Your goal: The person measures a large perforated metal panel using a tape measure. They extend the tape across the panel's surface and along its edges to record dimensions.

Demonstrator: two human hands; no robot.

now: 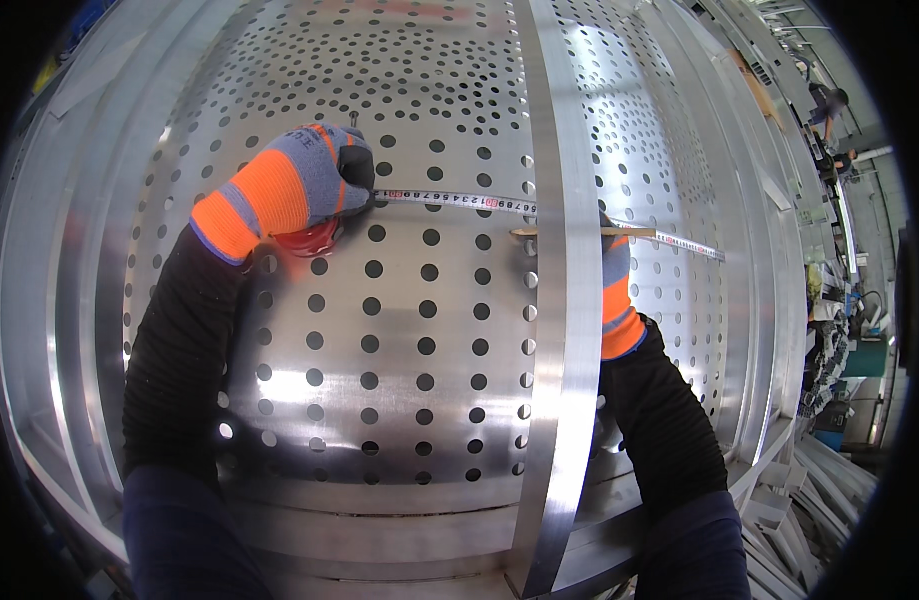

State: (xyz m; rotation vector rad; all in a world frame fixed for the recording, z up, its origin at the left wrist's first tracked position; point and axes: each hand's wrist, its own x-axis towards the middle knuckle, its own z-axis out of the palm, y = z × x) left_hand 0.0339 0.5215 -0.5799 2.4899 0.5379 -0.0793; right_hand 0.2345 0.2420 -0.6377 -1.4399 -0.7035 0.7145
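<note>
Left hand (302, 180) clutches a red tape case (311, 241), tape (452, 201) extended; right hand's (617, 268) grip is hidden.

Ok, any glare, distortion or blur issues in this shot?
Head view: strong fisheye bend toward a black rim; head view: white glare on the perforated sheet, low left and right of the metal bar; head view: tape blade markings fairly crisp left of the bar, finer and harder to read right of it.
</note>
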